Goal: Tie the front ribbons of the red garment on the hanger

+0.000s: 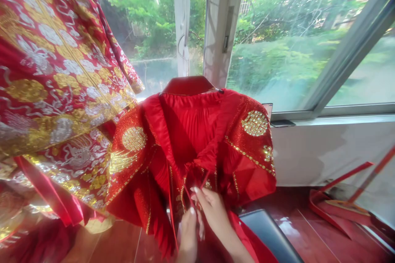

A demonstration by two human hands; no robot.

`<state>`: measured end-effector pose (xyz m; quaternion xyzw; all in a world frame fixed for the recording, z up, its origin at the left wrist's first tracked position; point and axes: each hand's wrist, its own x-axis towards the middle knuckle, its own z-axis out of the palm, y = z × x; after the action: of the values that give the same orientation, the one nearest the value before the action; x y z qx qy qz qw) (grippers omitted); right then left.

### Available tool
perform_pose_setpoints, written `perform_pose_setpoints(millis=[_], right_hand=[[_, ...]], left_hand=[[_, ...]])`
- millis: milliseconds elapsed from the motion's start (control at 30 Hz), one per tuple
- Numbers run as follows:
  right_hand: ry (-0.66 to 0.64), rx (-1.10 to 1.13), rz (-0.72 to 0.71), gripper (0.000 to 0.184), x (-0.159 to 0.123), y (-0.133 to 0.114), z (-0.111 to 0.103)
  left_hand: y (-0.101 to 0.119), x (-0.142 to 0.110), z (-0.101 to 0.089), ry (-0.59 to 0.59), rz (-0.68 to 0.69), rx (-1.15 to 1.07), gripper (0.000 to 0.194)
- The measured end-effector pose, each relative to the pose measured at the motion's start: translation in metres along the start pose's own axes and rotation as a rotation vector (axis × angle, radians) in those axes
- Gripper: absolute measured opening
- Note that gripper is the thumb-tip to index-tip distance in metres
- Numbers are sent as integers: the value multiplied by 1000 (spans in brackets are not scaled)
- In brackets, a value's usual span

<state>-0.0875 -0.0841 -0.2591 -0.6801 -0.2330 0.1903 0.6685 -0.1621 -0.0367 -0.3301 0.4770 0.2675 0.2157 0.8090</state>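
Sliding windows [277,61] in pale frames, green foliage beyond; white wall [299,156] below, reddish tiled floor [114,240] at the foot.

Item: red garment [193,125], on a hanger with a thin metal hook [178,47], upright in front of the window post, centre of view. Sequinned shoulders, round gold medallions, beaded edging; neckline open in a deep V, drawn together at the base by red cords [188,194].

Right hand [212,203]: enters from lower right, forearm slanting up and leftward, back of hand turned toward the viewer. Thumb and forefinger closed in a pinch on a cord just below the V; the remaining fingers bent inward, partly hidden.

Left hand [189,227]: enters from below, wrist nearly upright, set lower than the right and just beside it. Thumb raised, its tip brought against the fingers at a cord; fingers curled, little gap between. Exact grip partly hidden.

Adjacent, left: second garment [58,74], dark red, densely embroidered in gold and silver, hanging at a slant.

Adjacent, right: phone [282,123], dark, flat on the windowsill [327,120]; below, dark smooth-topped object [267,230], partly covered by red cloth.
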Motion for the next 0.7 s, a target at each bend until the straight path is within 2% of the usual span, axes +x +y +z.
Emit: perform_pose_setpoints(millis=[100,200,333,467,533,600,700], right_hand=[[-84,199,73,58,-5,-4,12],[-89,307,110,58,-11,-9,20],[-52,311,100,52,-15,-14,21],[0,225,24,50,-14,-12,19],[42,152,-9,49,-13,-8,19],[72,113,-39,46,-12,-2,20],[48,120,-87,40,-12,7,22]], left_hand=[[-3,-1,-1,-21,35,-10,61],[4,1,-4,19,87,-25,56],[24,5,-17,63,202,68,45],[47,6,-37,182,383,178,52],[57,3,-43,203,466,295,45],[66,-3,-44,176,592,455,34],[81,-9,-34,27,863,693,23]])
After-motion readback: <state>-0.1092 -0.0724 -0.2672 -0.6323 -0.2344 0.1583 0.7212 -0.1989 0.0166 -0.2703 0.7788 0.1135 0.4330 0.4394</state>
